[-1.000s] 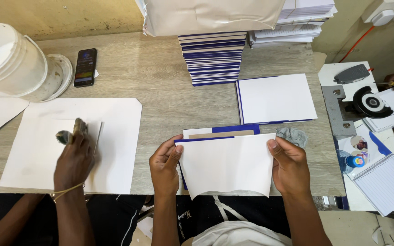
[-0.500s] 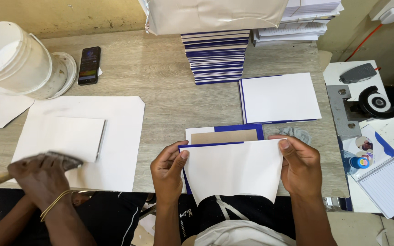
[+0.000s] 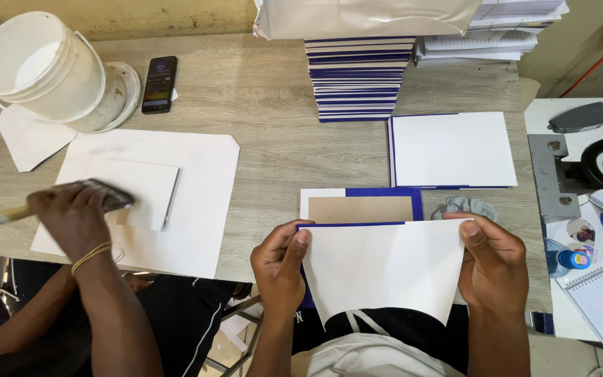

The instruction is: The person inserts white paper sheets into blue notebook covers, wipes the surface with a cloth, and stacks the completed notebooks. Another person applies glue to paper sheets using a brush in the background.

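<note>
A white sheet point(image 3: 384, 269), held at both side edges, lies flat over an open blue cover point(image 3: 384, 198) with brown board.

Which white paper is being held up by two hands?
The white sheet at the table's near edge, pinched by the left hand and right hand. The other white sheets lie flat on the table.
</note>
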